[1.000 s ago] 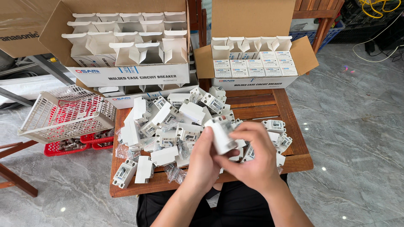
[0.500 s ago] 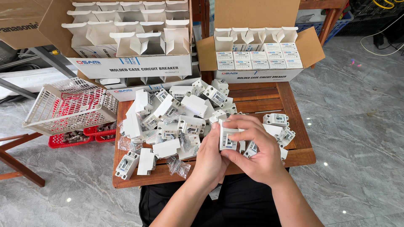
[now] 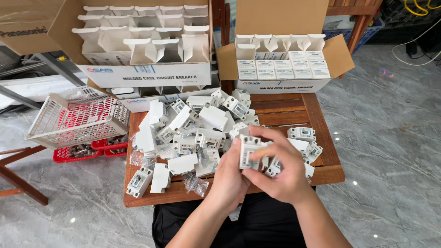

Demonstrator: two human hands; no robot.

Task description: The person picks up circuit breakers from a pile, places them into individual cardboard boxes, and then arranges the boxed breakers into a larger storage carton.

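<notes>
Both hands hold one small white box (image 3: 250, 153) above the near edge of a wooden table (image 3: 294, 109). My left hand (image 3: 228, 177) grips its left side with the thumb on its edge. My right hand (image 3: 281, 171) wraps it from the right, fingers curled over its top. A heap of white breaker units and small white boxes (image 3: 193, 128) covers the table just left of the hands. More white units (image 3: 303, 143) lie to the right of the hands. Small clear plastic bags (image 3: 195, 183) lie near the front edge.
An open carton of closed small boxes (image 3: 280, 69) stands at the table's back right. A larger carton of open empty small boxes (image 3: 147, 41) stands at the back left. A tilted white wire basket (image 3: 76, 117) rests over a red tray (image 3: 73, 154) at left. Grey marble floor surrounds the table.
The hands have lowered slightly toward me with the small box. The box has turned so a flat printed face points up. The camera has shifted a little.
</notes>
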